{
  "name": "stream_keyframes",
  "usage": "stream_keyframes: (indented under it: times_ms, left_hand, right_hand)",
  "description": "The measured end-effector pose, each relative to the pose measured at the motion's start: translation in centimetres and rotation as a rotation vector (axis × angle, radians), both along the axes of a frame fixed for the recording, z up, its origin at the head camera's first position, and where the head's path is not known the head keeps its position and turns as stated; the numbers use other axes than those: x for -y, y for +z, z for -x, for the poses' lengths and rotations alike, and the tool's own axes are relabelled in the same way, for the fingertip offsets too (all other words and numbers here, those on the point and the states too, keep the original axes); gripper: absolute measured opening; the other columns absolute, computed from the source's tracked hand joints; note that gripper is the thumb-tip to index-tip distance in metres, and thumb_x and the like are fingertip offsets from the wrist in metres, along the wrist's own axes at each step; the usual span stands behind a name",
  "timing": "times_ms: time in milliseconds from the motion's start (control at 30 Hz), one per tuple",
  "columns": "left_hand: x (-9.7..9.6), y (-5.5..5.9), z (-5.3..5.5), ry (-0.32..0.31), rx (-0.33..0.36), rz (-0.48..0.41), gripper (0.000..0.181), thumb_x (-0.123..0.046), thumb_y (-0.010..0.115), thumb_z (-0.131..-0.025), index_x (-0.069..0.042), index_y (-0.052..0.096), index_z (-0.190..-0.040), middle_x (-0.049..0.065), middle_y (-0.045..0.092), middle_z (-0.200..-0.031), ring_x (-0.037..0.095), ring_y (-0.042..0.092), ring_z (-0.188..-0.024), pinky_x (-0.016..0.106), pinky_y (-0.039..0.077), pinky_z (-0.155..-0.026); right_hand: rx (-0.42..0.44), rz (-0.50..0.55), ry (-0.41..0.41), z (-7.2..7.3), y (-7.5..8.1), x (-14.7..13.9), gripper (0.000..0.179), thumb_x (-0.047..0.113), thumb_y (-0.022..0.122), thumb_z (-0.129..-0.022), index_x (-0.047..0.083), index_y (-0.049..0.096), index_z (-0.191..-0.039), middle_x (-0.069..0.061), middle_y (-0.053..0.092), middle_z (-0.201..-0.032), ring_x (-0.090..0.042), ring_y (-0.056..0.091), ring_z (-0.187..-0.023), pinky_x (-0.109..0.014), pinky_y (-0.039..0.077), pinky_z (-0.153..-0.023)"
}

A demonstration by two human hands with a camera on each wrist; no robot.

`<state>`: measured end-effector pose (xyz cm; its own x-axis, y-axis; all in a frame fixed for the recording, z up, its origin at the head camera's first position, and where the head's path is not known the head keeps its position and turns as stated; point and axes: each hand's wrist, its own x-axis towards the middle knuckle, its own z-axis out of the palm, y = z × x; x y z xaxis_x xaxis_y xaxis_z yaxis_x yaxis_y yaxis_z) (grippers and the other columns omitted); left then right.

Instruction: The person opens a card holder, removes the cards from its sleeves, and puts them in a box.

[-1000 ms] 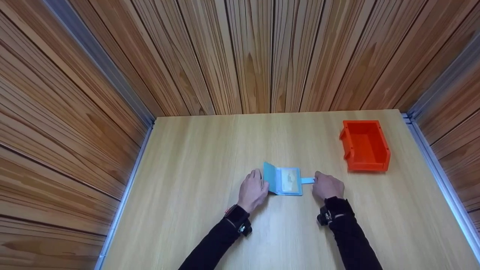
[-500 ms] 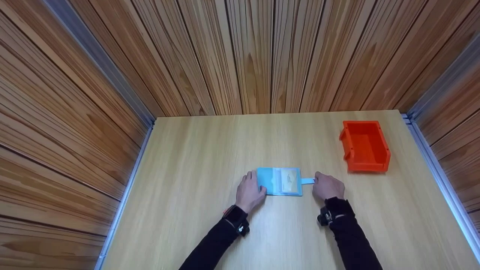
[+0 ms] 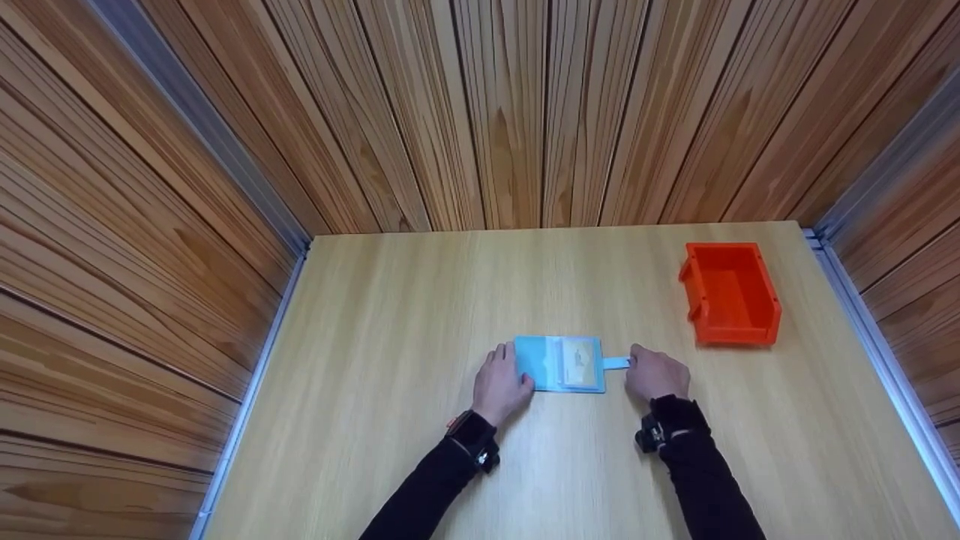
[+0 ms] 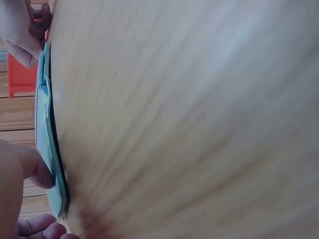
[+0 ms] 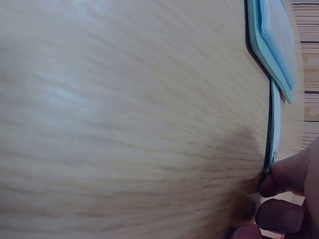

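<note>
A light blue card holder (image 3: 531,361) lies spread flat on the table in the head view, with clear sleeves and a pale card (image 3: 579,363) on its right half. My left hand (image 3: 498,385) holds the left cover: the left wrist view has the thumb (image 4: 39,172) on the cover and the other fingers around its outer edge. From the right side a narrow strap (image 3: 616,363) with a small snap sticks out. My right hand (image 3: 657,373) pinches the strap's end between thumb and fingers, as the right wrist view shows from low over the table.
An orange-red plastic bin (image 3: 733,294) stands at the back right of the light wooden table (image 3: 405,315). Wood-panelled walls (image 3: 495,112) close off the back and both sides, with metal rails (image 3: 251,382) along the side edges.
The left cover, raised a second ago, has come down flat to the left with my left hand. My right hand stays on the strap in the same place.
</note>
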<state>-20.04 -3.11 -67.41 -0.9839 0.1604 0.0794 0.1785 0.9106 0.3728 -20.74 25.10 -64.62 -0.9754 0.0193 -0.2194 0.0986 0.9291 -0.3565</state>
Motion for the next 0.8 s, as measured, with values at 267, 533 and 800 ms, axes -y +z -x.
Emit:
stream_keyframes:
  times_ms: [267,533,800]
  left_hand:
    - [-0.1,0.1,-0.1,-0.002,-0.020,-0.010,0.056,-0.026,0.066,-0.087,0.001,0.055,-0.134,0.012,0.065,-0.115,0.026,0.064,-0.101,0.036,0.055,-0.084]
    - [-0.1,0.3,0.1,0.002,-0.019,-0.017,0.056,-0.024,0.068,-0.086,0.001,0.055,-0.134,0.011,0.064,-0.115,0.024,0.062,-0.099,0.035,0.054,-0.082]
    - [-0.3,0.3,0.0,-0.012,-0.024,-0.020,0.058,-0.021,0.068,-0.087,0.003,0.053,-0.137,0.013,0.065,-0.119,0.025,0.063,-0.104,0.036,0.054,-0.087]
  right_hand:
    - [-0.087,-0.033,-0.010,-0.2,-0.3,0.1,0.022,0.016,0.049,-0.103,0.000,0.064,-0.103,-0.012,0.059,-0.071,-0.030,0.058,-0.065,-0.043,0.042,-0.059]
    - [-0.292,-0.006,0.004,-0.3,0.2,1.4,0.024,0.016,0.058,-0.103,0.002,0.064,-0.121,-0.012,0.063,-0.080,-0.026,0.052,-0.062,-0.037,0.040,-0.058]
    - [-0.136,0.054,0.236,-0.2,0.5,2.1,0.067,0.046,0.073,-0.094,0.023,0.052,-0.154,-0.007,0.044,-0.099,-0.021,0.042,-0.076,-0.033,0.028,-0.063]
